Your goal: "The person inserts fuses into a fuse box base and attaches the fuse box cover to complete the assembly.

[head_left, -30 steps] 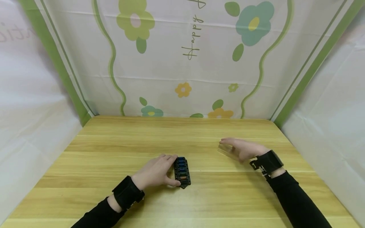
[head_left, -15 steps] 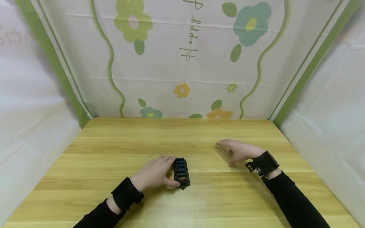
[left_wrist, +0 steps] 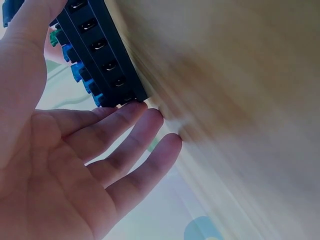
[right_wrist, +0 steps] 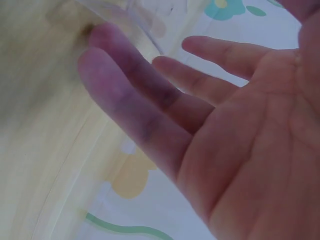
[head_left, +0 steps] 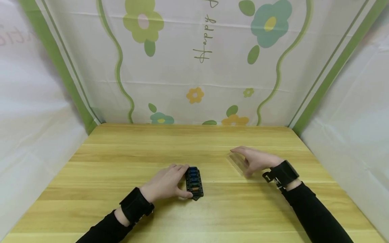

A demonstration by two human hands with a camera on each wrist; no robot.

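Note:
A black fuse box (head_left: 194, 182) with a row of blue, green and orange fuses lies on the table, left of the right hand. My left hand (head_left: 165, 182) holds it between the thumb at its near end and the fingers at its far end. The left wrist view shows the slotted side of the fuse box (left_wrist: 107, 55), fingertips at its end. Farther right, my right hand (head_left: 256, 160) grips a clear plastic cover (head_left: 237, 162) by its two ends, close over the table. Only an edge of the cover (right_wrist: 142, 30) shows in the right wrist view.
The wooden table (head_left: 121, 141) runs back to a white cloth wall (head_left: 182, 71) printed with flowers. White cloth sides with green edging stand at left and right. Each wrist wears a black strap with a camera.
The right hand has moved slightly left and closed its thumb onto the clear cover's near end. The left hand and the fuse box stay in place.

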